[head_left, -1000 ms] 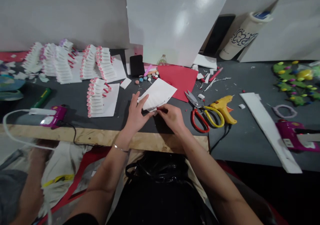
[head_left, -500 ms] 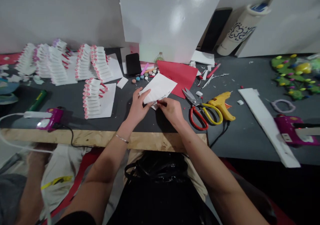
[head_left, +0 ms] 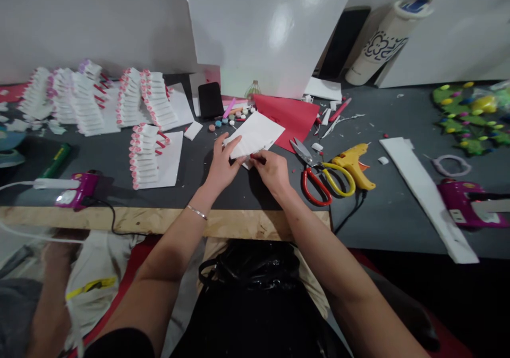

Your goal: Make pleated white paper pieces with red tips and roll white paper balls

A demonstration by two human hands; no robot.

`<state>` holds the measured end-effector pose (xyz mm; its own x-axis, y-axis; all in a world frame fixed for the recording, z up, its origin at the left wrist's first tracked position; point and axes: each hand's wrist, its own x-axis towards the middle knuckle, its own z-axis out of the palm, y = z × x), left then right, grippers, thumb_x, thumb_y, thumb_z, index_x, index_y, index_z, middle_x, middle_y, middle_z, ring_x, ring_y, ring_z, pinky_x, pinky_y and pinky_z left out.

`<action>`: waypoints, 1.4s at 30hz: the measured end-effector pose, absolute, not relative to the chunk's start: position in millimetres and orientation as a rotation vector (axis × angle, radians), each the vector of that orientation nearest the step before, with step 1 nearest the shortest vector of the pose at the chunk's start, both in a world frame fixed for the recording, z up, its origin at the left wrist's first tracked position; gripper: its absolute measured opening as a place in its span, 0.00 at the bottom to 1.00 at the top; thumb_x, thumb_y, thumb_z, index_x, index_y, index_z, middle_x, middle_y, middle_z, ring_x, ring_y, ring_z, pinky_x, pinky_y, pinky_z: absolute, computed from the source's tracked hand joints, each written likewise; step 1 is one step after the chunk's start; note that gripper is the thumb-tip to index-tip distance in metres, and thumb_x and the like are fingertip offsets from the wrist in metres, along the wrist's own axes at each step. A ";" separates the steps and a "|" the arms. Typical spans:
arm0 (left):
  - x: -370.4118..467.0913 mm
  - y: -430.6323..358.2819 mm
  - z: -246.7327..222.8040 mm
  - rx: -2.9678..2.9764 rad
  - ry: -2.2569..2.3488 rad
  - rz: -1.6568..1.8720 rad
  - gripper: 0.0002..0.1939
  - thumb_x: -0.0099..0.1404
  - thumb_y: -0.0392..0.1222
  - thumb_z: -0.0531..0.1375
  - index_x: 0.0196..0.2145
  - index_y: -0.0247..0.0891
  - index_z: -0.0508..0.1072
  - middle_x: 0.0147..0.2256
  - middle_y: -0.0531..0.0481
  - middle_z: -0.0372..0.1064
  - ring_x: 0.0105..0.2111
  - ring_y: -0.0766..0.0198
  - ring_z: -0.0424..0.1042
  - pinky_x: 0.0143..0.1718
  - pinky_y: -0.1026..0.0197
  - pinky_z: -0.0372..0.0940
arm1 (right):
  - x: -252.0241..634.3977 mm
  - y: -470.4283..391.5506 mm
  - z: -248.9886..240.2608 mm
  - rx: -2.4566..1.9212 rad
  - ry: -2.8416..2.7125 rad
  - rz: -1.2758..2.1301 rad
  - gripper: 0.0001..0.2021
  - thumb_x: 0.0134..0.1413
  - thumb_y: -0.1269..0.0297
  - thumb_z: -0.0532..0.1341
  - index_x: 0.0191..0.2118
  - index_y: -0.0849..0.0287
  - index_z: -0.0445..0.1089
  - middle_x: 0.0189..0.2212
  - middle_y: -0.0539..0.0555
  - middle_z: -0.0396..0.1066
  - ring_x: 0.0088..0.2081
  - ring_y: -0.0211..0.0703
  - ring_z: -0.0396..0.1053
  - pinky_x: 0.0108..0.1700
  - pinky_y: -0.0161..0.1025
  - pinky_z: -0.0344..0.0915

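A white card (head_left: 258, 131) is held tilted over the dark worktop, its left side gripped between the thumb and fingers of my left hand (head_left: 223, 162). At the card's lower edge, my right hand (head_left: 273, 171) pinches a small red piece, mostly hidden by the fingertips. Small dark marks run along the card's lower right edge. Behind the card lies a sheet of red paper (head_left: 289, 114). Scissors (head_left: 314, 175) with one red and one yellow handle rest to the right of my right hand, beside a yellow glue gun (head_left: 353, 165).
White cards bearing rows of pink-tipped white strips (head_left: 145, 153) lie at left. A phone (head_left: 211, 100) and small coloured balls (head_left: 218, 124) sit behind my left hand. Farther right are a white foam strip (head_left: 428, 198), purple power sockets (head_left: 470, 204) and a bottle (head_left: 384, 44). Another person's arm (head_left: 51, 289) shows lower left.
The view has shifted slightly. Both hands stay on the white card and the red piece, with the card turned and raised a little.
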<state>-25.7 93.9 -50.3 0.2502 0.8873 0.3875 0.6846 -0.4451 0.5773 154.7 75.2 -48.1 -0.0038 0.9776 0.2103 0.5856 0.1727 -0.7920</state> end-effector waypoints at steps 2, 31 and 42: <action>-25.1 93.5 -50.6 2.234 1.461 0.995 0.29 0.66 0.62 0.55 0.61 0.50 0.64 0.62 0.40 0.53 0.64 0.46 0.54 0.65 0.37 0.53 | 154.0 75.4 -48.4 -1.511 -1.681 0.644 0.05 0.54 0.70 0.63 0.35 0.56 0.78 0.35 0.54 0.80 0.38 0.47 0.76 0.41 0.41 0.68; -22.5 93.1 -50.4 2.226 1.468 1.015 0.31 0.66 0.66 0.51 0.60 0.49 0.65 0.62 0.40 0.54 0.64 0.46 0.55 0.65 0.38 0.52 | 151.0 75.0 -49.5 -1.476 -1.681 0.597 0.06 0.57 0.67 0.61 0.34 0.56 0.76 0.33 0.55 0.77 0.36 0.46 0.72 0.40 0.39 0.66; -23.3 94.1 -50.1 2.227 1.478 1.017 0.32 0.66 0.66 0.52 0.61 0.47 0.65 0.63 0.39 0.53 0.64 0.46 0.54 0.66 0.38 0.50 | 151.0 76.1 -49.9 -1.486 -1.679 0.607 0.05 0.57 0.68 0.61 0.35 0.57 0.76 0.34 0.56 0.77 0.36 0.46 0.72 0.40 0.39 0.66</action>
